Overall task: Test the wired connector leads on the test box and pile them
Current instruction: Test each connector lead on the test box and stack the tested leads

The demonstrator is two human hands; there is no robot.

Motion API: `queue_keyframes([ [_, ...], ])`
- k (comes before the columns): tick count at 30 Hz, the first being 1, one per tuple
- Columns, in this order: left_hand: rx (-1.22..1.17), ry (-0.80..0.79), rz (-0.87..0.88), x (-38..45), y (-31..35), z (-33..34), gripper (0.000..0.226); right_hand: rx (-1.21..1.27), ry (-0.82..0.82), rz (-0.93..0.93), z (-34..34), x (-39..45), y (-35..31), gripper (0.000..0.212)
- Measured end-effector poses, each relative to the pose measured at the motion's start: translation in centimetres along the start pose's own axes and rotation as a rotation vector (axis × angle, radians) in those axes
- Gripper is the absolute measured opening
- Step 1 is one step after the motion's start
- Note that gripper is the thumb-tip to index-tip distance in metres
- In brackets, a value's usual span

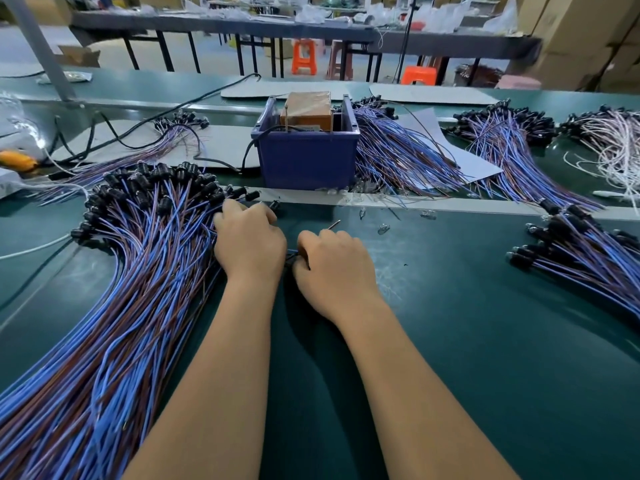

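Hundreds of leads (114, 306) lay fanned in a big heap on the left of the green bench (485, 341), blue and brown wires running toward the near edge and black connectors (145, 188) bunched at the far end. Each lead looked light and limp; the thin wires would likely sag, snag on their neighbours and drag several along if one were pulled from mid-length. The hard connector body seemed the better place to take hold, with the wire ends steadied separately. The left hand (247, 244) rested at the heap's right edge, fingers curled down among the wires near the connectors; whether it actually had one pinched could not be told, since the fingertips were hidden. Just beside it, the right hand (334, 265) was curled into a loose fist, and dark wire showed between the two hands, so it appeared to grip a lead low in the palm, with a thin metal tip (335, 224) sticking out beyond the knuckles. Behind the hands stood the blue bin (308, 157) holding the brown test box (308, 110), with two upright metal posts that looked like the contact points; bare wire ends would probably need a gentle, aimed touch there. Small clear bulbs (382, 229) lay scattered on the bench near the bin, fragile by the look of them. Further right, more piles (581, 251) of leads lay well apart from the hands.
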State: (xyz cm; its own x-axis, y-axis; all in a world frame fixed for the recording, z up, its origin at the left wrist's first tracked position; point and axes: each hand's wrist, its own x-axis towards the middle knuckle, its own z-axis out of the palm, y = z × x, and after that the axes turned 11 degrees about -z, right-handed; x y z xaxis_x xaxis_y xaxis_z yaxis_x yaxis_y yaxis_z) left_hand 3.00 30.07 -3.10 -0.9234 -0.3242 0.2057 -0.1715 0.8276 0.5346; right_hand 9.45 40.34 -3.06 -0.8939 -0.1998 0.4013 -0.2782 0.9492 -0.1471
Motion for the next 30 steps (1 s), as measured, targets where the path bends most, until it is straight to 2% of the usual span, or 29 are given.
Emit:
queue_keyframes([
  [4, 0.11, -0.018, -0.035, 0.2, -0.7, -0.4, 0.035, -0.032, 0.01, 0.039, 0.5, -0.1, 0.1, 0.018],
  [13, 0.149, -0.005, 0.016, 0.2, -0.4, -0.6, 0.028, 0.015, 0.012, 0.077, 0.5, -0.1, 0.2, 0.021],
  [15, 0.046, 0.087, 0.041, 0.1, -0.1, -0.9, 0.022, 0.017, 0.024, 0.066, 0.6, 0.0, 0.2, 0.024],
  [17, -0.156, 0.205, 0.053, -0.2, 0.5, -1.5, 0.014, 0.021, 0.025, 0.069, 0.7, 0.1, 0.3, 0.028],
  [19, -0.323, 0.246, 0.124, -1.0, 1.3, -1.8, 0.009, 0.026, -0.006, 0.088, 0.7, 0.2, 0.5, 0.03],
  [22, -0.507, 0.134, 0.267, -2.3, 2.7, -1.8, 0.007, 0.05, 0.011, 0.088, 0.2, 0.1, 0.6, 0.015],
  [24, -0.655, 0.039, 0.32, -3.1, 3.6, -1.7, 0.009, 0.116, 0.134, 0.106, -0.1, 0.1, 0.8, 0.002],
  [25, -0.748, -0.006, 0.329, -3.5, 4.1, -1.7, 0.012, 0.249, 0.228, 0.153, -0.3, 0.1, 0.8, 0.004],
  [27, -0.986, -0.109, 0.302, -4.2, 4.8, -2.2, 0.018, 0.829, 0.399, 0.294, -1.2, 0.3, 0.8, 0.015],
  [28, -1.11, -0.172, 0.275, -4.5, 5.0, -2.6, 0.02, 1.125, 0.43, 0.356, -1.6, 0.5, 1.0, 0.025],
  [30, -1.321, -0.318, 0.225, -4.4, 5.3, -3.4, 0.024, 1.569, 0.325, 0.43, -2.2, 0.6, 1.5, 0.038],
])
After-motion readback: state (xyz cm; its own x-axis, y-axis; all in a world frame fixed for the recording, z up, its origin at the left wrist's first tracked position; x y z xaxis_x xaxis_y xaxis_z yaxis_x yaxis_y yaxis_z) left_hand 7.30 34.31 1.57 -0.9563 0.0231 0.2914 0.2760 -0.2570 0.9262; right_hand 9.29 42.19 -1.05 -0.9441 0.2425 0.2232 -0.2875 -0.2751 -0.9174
